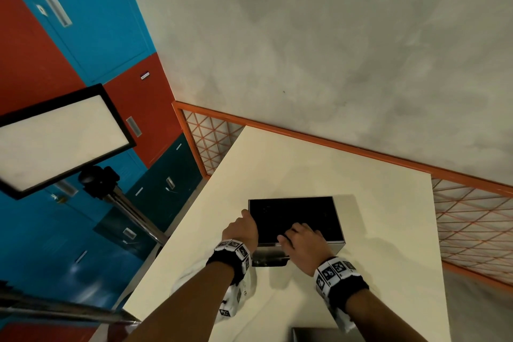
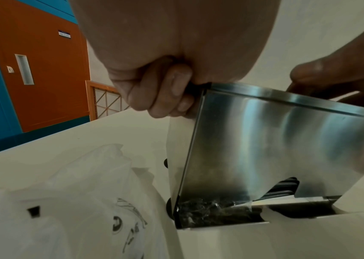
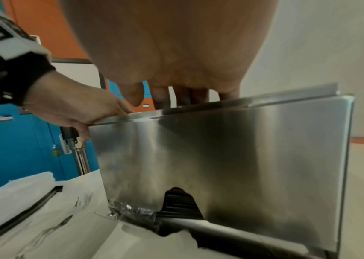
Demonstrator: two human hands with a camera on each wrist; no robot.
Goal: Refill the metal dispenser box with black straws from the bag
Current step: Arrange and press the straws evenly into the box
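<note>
The metal dispenser box [image 1: 269,257] stands open-topped on the white table [image 1: 374,230], its inside filled with black straws [image 1: 294,216]. My left hand [image 1: 247,216] grips the box's top left corner, fingers [image 2: 167,98] curled round it. My right hand [image 1: 299,230] reaches over the front rim; its straight fingers [image 3: 176,99] go down inside, tips hidden, thumb apart from the rim. Straws [image 3: 181,203] show in the cut-out low on the box's front wall [image 3: 221,149]. The white plastic bag [image 2: 76,201] lies crumpled on the table beside the box, under my left forearm.
A flat metal piece [image 1: 324,334] lies at the table's near edge. An orange mesh railing [image 1: 472,216] runs behind and right of the table. A light panel on a stand [image 1: 61,139] rises at the left, with blue and red lockers [image 1: 91,22] beyond.
</note>
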